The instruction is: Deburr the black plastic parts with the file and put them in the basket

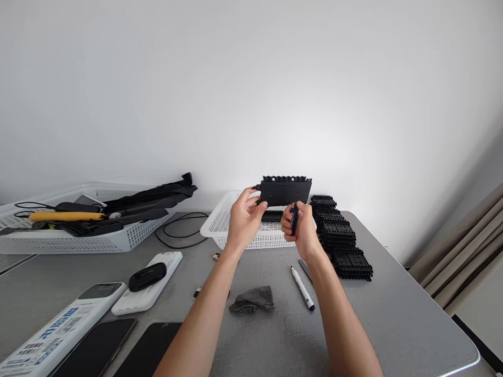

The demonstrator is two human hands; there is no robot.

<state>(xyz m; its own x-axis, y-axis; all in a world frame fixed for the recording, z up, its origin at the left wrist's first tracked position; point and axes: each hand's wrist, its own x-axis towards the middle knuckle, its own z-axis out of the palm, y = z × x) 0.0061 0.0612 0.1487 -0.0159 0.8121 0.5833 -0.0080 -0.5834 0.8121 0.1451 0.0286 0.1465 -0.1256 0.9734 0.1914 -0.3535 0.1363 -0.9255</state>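
My left hand (247, 214) grips the left end of a flat black plastic panel (285, 192) with a scalloped top edge, thumb in front and fingers behind. The panel is held upright above a white basket (220, 225). Closed around a small dark-blue handheld tool (294, 219), my right hand (301, 222) is just below the panel's lower right edge. The tool's tip is too small to make out. Inside the basket, another black ribbed piece (272, 215) shows between my hands.
Stacks of similar black panels (338, 230) stand right of the basket. Nearer lie a grey cloth (253, 300) and a white marker (302, 289). On the left are a larger basket (113, 242) of tools, a cable (184, 230), a white power bank (157, 293) and dark phones (94, 351).
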